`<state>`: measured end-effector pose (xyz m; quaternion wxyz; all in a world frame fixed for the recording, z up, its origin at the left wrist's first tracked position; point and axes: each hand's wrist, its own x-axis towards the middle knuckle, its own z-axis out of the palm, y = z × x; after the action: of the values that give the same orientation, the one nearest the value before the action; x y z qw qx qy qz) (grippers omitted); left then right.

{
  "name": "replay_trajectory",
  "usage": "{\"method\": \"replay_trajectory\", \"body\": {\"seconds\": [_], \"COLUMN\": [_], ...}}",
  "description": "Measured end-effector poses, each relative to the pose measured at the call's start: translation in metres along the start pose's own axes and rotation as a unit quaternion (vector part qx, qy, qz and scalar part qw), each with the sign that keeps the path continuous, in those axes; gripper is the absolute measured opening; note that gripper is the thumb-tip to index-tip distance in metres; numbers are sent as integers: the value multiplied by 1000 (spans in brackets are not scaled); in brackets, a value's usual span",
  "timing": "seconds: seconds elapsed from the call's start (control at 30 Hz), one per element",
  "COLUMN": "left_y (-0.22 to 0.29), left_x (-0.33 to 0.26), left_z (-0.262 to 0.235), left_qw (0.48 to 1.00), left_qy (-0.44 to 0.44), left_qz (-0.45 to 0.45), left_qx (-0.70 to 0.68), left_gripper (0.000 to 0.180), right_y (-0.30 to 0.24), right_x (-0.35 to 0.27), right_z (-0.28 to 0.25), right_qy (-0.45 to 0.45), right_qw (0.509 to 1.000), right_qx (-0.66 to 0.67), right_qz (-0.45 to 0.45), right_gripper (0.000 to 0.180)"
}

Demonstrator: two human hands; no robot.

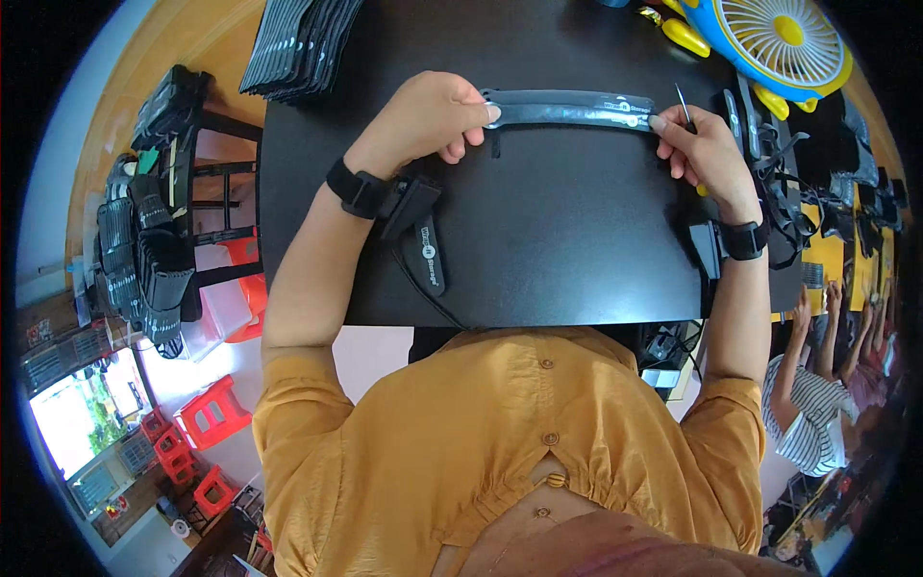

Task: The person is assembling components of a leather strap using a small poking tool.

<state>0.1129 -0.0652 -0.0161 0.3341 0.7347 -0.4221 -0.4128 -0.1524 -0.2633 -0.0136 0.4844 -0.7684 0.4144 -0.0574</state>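
Observation:
A long black strap (577, 108) with white print and a glossy surface is stretched sideways over the dark table. Its left end is pinched between the thumb and fingers of my left hand (437, 115). My right hand (707, 149) pinches the right end. Tucked in that same hand is a thin tool (684, 104) with a dark metal tip pointing away and a yellow end showing below the palm; its exact kind I cannot make out. A short black printed strap (430, 255) lies on the table beside my left wrist. Each wrist wears a black band with a box-like device.
A stack of black straps (300, 48) stands at the far left of the table (538, 250). A blue and yellow fan (784, 38) is at the far right, with loose black straps (774, 178) below it. Red stools (212, 413) stand left; other people sit at the right.

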Motion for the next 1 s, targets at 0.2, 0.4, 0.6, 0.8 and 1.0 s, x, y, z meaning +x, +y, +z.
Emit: {"method": "replay_trajectory", "body": {"seconds": [0.2, 0.4, 0.6, 0.8, 1.0], "left_y": [4, 3, 2, 5, 4], "left_x": [-1, 1, 3, 4, 4], "left_z": [0, -1, 1, -1, 0], "left_qw": [999, 997, 996, 995, 994], "left_qy": [43, 38, 38, 31, 40], "left_qz": [-29, -47, -63, -81, -84], "left_qx": [15, 52, 42, 44, 59], "left_gripper": [23, 28, 27, 28, 28], "right_y": [1, 2, -1, -5, -9], "right_x": [0, 2, 1, 1, 2], "right_z": [-2, 0, 4, 5, 7], "right_qy": [-4, -4, 25, 39, 45], "right_qw": [1000, 999, 999, 999, 997], "right_qx": [5, 35, 3, -22, -46], "right_qz": [23, 13, 19, 22, 31], "right_gripper": [19, 21, 23, 25, 24]}}
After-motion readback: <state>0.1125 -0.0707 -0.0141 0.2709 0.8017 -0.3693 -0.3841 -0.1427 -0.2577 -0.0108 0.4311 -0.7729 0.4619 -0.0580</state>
